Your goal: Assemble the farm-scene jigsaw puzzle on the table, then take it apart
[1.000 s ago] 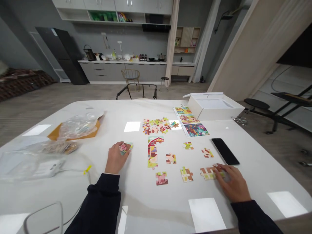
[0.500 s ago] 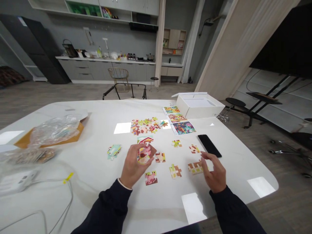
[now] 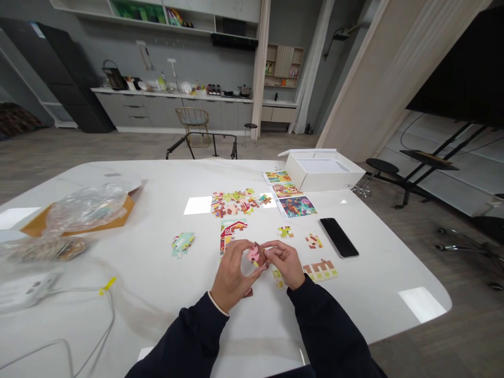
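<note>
My left hand (image 3: 233, 275) grips a pink jigsaw puzzle piece (image 3: 255, 254) between thumb and fingers, held above the table. The fingertips of my right hand (image 3: 286, 262) pinch the right edge of the same piece. Just behind my hands lies a joined section with a red barn (image 3: 233, 229), its lower part hidden by my left hand. A brown-and-cream fence section (image 3: 322, 270) lies to the right of my right hand. Loose pieces are nearby: a green one (image 3: 285, 232) and a brown-and-white one (image 3: 314, 241). A mint-green cluster (image 3: 183, 244) lies to the left.
Farther back sit a heap of puzzle pieces (image 3: 236, 202), a picture sheet (image 3: 297, 207) and a white box (image 3: 326, 176). A phone (image 3: 339, 237) lies on the right. Plastic packaging (image 3: 88, 207), a white power strip (image 3: 23, 289) and a cable are on the left.
My right hand has moved left from beside the fence section to the pink piece. My left hand has shifted slightly right with that piece, uncovering more of the barn section.
</note>
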Demonstrator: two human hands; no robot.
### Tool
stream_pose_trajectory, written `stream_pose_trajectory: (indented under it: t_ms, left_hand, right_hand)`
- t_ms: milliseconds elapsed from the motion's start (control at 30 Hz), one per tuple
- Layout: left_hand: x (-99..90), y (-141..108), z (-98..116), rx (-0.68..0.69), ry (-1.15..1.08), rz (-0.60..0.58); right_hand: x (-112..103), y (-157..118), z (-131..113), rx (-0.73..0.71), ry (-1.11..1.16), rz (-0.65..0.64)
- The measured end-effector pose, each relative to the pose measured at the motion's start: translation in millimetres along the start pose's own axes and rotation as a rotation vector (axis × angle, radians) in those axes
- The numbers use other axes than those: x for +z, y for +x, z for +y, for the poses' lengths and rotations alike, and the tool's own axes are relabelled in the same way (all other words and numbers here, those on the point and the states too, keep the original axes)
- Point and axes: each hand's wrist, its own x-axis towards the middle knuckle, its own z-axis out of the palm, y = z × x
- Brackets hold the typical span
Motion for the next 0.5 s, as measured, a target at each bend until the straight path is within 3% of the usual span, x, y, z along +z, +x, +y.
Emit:
stream_pose_trajectory:
  t_ms: [267,500]
  left_hand:
    - [-2.9,2.9,2.0,-0.045,-0.061,-0.014]
    - [-6.4,3.4,2.5,-0.04,-0.059,-0.076]
  right_hand:
    - [0.1,0.9,2.6,-0.011,0.015,0.111]
    - [0.5,0.0,-0.2,0.006,0.031,0.051]
